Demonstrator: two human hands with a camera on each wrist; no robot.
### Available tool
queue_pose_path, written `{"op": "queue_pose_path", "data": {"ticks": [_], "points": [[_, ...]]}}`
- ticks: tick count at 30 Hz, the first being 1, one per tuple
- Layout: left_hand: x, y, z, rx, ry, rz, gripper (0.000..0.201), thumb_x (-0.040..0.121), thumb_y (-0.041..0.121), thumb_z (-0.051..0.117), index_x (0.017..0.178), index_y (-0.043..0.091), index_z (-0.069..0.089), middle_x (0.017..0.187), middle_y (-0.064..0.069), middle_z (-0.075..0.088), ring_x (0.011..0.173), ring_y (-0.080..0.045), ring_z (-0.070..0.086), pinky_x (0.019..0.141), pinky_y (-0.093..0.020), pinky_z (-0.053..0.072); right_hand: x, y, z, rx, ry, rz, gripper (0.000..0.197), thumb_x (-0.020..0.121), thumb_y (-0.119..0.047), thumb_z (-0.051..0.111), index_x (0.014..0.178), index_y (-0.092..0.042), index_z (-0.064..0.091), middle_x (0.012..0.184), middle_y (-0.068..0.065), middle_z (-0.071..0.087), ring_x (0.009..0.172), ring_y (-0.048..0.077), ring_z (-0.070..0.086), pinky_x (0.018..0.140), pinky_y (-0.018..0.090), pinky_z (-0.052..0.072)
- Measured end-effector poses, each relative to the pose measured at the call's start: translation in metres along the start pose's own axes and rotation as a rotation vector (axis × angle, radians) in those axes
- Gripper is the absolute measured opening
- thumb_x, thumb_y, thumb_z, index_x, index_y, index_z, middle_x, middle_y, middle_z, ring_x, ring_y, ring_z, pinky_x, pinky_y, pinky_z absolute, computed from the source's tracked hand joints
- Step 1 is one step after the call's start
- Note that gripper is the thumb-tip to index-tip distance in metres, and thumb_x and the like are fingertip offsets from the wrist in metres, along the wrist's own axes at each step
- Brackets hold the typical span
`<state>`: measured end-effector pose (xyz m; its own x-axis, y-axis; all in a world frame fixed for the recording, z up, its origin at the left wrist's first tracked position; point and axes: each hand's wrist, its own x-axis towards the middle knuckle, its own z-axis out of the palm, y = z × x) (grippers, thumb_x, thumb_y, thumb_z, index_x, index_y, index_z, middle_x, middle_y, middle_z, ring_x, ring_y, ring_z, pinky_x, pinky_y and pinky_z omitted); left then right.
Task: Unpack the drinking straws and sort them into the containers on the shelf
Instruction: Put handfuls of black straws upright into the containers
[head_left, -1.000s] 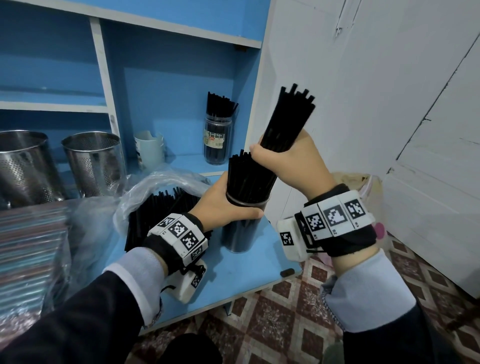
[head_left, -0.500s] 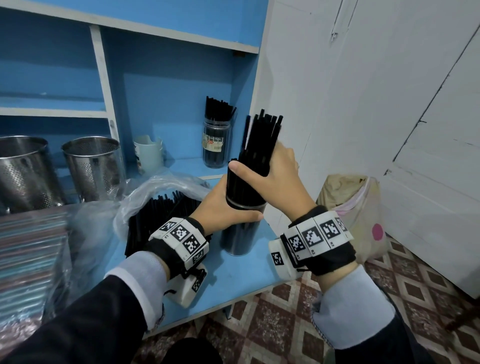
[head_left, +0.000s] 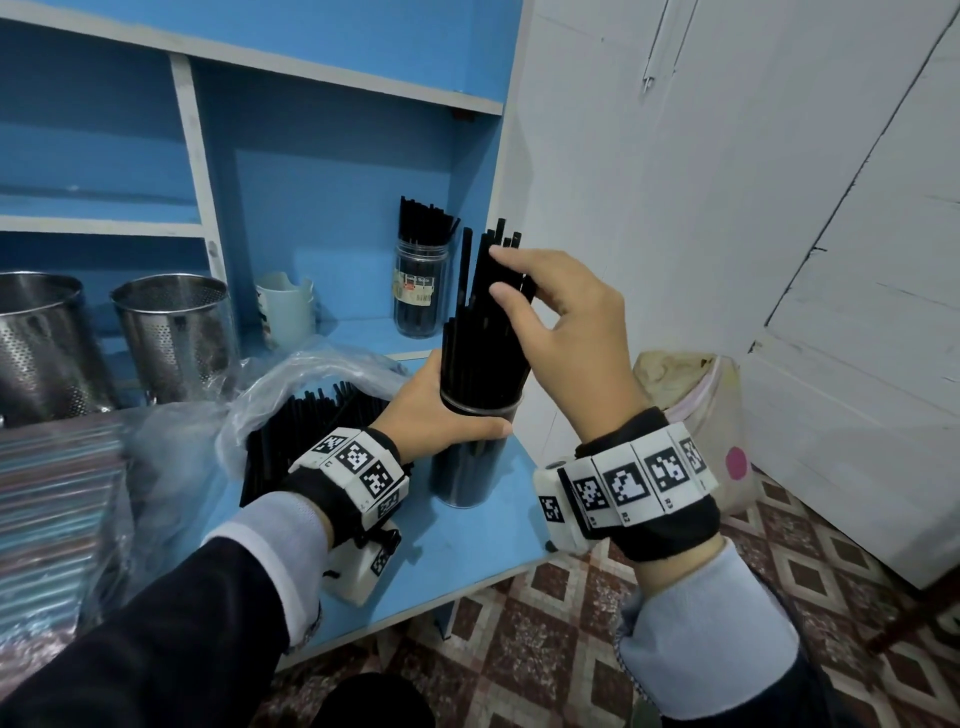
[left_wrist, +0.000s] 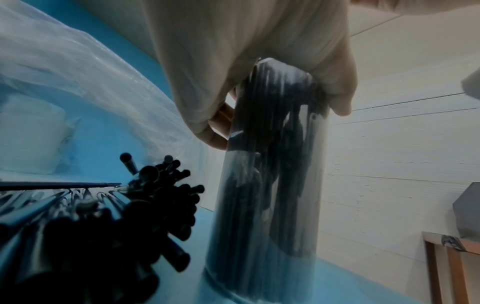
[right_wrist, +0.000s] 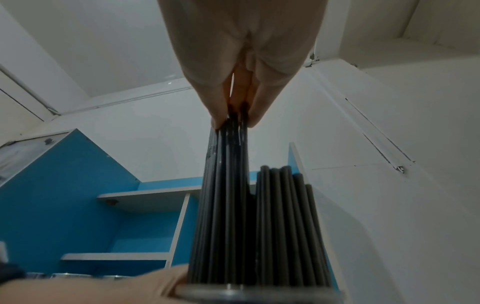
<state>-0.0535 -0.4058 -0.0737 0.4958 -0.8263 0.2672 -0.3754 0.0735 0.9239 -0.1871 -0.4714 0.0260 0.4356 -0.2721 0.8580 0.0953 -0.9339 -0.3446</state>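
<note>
My left hand (head_left: 441, 415) curled round the rim of the clear jar (head_left: 475, 452), which stood upright near the front right corner of the blue shelf top (head_left: 467, 545), close to both edges. Open floor and a white wall lay to the right of that corner. My right hand (head_left: 566, 327) pinched a bunch of black straws (head_left: 488, 312) near their upper ends between thumb and fingers, which were otherwise only slightly bent. Their long axis ran almost vertical, tilted a little toward the right at the top, lower ends down inside the jar among shorter-standing straws.

Just left of the jar, a loose bundle of black straws (head_left: 306, 431) lay flat in a crumpled clear plastic bag (head_left: 291, 384), ends pointing toward the jar. Farther back on the shelf stood a second jar (head_left: 420, 296) of black straws bearing a paper label I could not read, a pale cup (head_left: 285, 306), and two perforated steel canisters (head_left: 171, 332).
</note>
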Motion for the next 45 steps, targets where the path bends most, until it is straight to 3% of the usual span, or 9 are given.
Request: {"op": "queue_pose_path", "data": {"ticks": [7, 13, 17, 24, 30, 34, 38, 42, 45], "points": [[-0.003, 0.002, 0.001, -0.005, 0.017, -0.008, 0.090, 0.057, 0.028, 0.095, 0.132, 0.026, 0.044, 0.121, 0.010, 0.063, 0.113, -0.004, 0.060, 0.100, -0.036, 0.050, -0.016, 0.011, 0.003, -0.030, -0.012, 0.061, 0.026, 0.091, -0.011, 0.067, 0.117, -0.010, 0.070, 0.111, -0.001, 0.071, 0.104, 0.009, 0.064, 0.095, 0.020, 0.048], [-0.006, 0.007, 0.004, -0.064, -0.001, 0.039, 0.079, 0.062, 0.017, 0.092, 0.127, 0.024, 0.048, 0.116, 0.004, 0.068, 0.110, -0.009, 0.065, 0.094, -0.038, 0.054, -0.035, 0.015, 0.020, -0.022, -0.081, 0.116, 0.028, 0.090, -0.007, 0.067, 0.118, -0.009, 0.070, 0.114, 0.002, 0.072, 0.107, 0.014, 0.065, 0.098, 0.026, 0.049], [-0.013, 0.014, 0.005, -0.073, -0.020, 0.131, 0.061, 0.072, 0.001, 0.083, 0.107, 0.042, 0.055, 0.099, 0.023, 0.071, 0.093, 0.007, 0.066, 0.074, -0.011, 0.051, -0.044, 0.012, 0.027, -0.096, -0.073, 0.067, 0.028, 0.090, -0.005, 0.066, 0.118, -0.007, 0.070, 0.113, 0.005, 0.072, 0.107, 0.019, 0.065, 0.098, 0.023, 0.047], [-0.024, 0.003, -0.007, -0.033, -0.008, -0.003, 0.076, 0.072, 0.018, 0.087, 0.132, 0.027, 0.041, 0.115, 0.015, 0.061, 0.098, 0.017, 0.058, 0.079, -0.007, 0.049, -0.042, 0.011, 0.019, -0.111, -0.074, 0.044, 0.020, 0.091, -0.011, 0.065, 0.109, -0.008, 0.073, 0.106, 0.003, 0.074, 0.100, 0.017, 0.068, 0.089, 0.031, 0.053], [-0.030, -0.002, -0.027, 0.030, 0.013, -0.040, 0.079, 0.070, 0.029, 0.088, 0.135, 0.031, 0.044, 0.127, 0.009, 0.058, 0.118, -0.009, 0.057, 0.100, -0.031, 0.048, -0.048, 0.020, 0.021, -0.079, -0.015, -0.033, 0.014, 0.092, -0.004, 0.061, 0.104, -0.003, 0.069, 0.102, 0.004, 0.064, 0.094, 0.012, 0.060, 0.085, 0.021, 0.049], [-0.029, -0.002, -0.032, 0.071, 0.017, -0.030, 0.076, 0.070, 0.033, 0.088, 0.133, 0.030, 0.046, 0.122, 0.010, 0.060, 0.114, -0.010, 0.059, 0.094, -0.028, 0.050, -0.042, 0.023, 0.021, -0.030, 0.029, -0.021, 0.019, 0.090, -0.004, 0.061, 0.109, -0.006, 0.065, 0.104, 0.001, 0.063, 0.098, 0.005, 0.057, 0.090, 0.014, 0.043], [-0.029, -0.004, -0.028, 0.064, 0.004, -0.022, 0.070, 0.074, 0.031, 0.085, 0.130, 0.035, 0.043, 0.123, 0.016, 0.057, 0.117, -0.004, 0.055, 0.087, -0.015, 0.043, -0.022, 0.022, 0.017, 0.074, -0.013, 0.048, 0.038, 0.093, -0.006, 0.056, 0.131, -0.011, 0.056, 0.120, -0.005, 0.060, 0.114, 0.006, 0.057, 0.099, 0.021, 0.046], [-0.026, -0.005, -0.026, 0.026, 0.000, -0.036, 0.068, 0.075, 0.024, 0.084, 0.129, 0.028, 0.043, 0.125, 0.010, 0.056, 0.116, -0.012, 0.059, 0.098, -0.028, 0.049, -0.009, 0.024, 0.015, 0.073, -0.075, 0.054, 0.027, 0.091, -0.005, 0.060, 0.118, -0.007, 0.064, 0.105, -0.002, 0.067, 0.097, 0.008, 0.064, 0.090, 0.022, 0.051], [-0.025, -0.007, -0.027, 0.035, 0.002, -0.036, 0.070, 0.074, 0.024, 0.085, 0.130, 0.027, 0.043, 0.124, 0.008, 0.056, 0.112, -0.012, 0.060, 0.090, -0.023, 0.051, -0.010, 0.027, 0.015, 0.074, -0.079, 0.072, 0.021, 0.092, -0.003, 0.058, 0.111, -0.006, 0.068, 0.098, -0.002, 0.070, 0.088, 0.005, 0.064, 0.087, 0.015, 0.050]]}}
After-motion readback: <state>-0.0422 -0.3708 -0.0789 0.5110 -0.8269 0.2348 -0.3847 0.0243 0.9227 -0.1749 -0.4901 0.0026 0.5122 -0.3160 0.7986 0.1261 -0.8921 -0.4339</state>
